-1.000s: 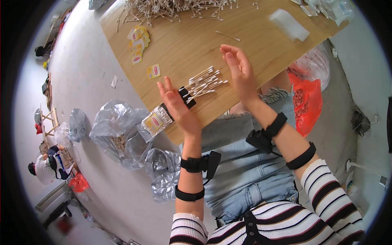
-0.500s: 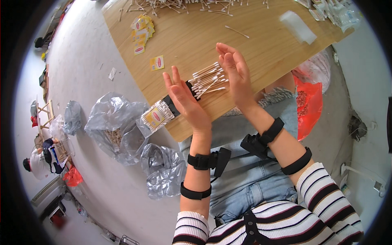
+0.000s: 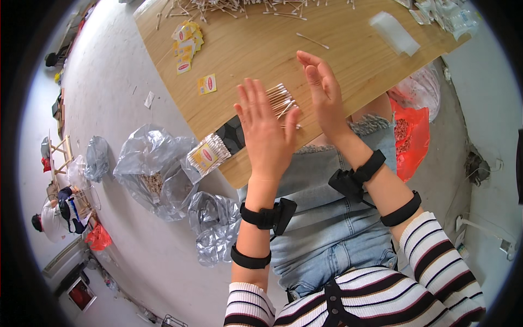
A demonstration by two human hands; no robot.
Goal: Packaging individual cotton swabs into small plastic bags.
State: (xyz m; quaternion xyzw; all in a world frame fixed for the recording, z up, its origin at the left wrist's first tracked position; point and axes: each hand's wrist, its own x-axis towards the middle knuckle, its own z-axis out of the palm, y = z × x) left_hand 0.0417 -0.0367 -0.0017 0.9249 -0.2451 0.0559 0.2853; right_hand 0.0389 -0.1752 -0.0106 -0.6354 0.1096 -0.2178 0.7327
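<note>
A small bunch of cotton swabs (image 3: 279, 97) lies near the front edge of the wooden table (image 3: 261, 54), tips pointing right. My left hand (image 3: 266, 133) rests flat over the left and near part of the bunch, fingers stretched out. To the right of the tips, my right hand (image 3: 328, 103) is held on edge, its fingers extended and slightly curved, a gap apart from the swabs. Left of my left hand, a dark patterned pad (image 3: 231, 133) lies by the table edge. Beside it sits a clear pack of cotton swabs (image 3: 208, 155) with a yellow label.
Yellow-white cards (image 3: 188, 46) are stacked at the far left, with a single card (image 3: 207, 84) nearer. Loose swabs (image 3: 234, 5) pile up at the back. Translucent sleeves (image 3: 395, 34) lie at right. Plastic bags (image 3: 152, 169) stand on the floor; a red bag (image 3: 407, 141) hangs at right.
My left hand has moved right and turned palm down over the bunch, covering more of it and baring the dark pad. My right hand has shifted slightly right, away from the tips.
</note>
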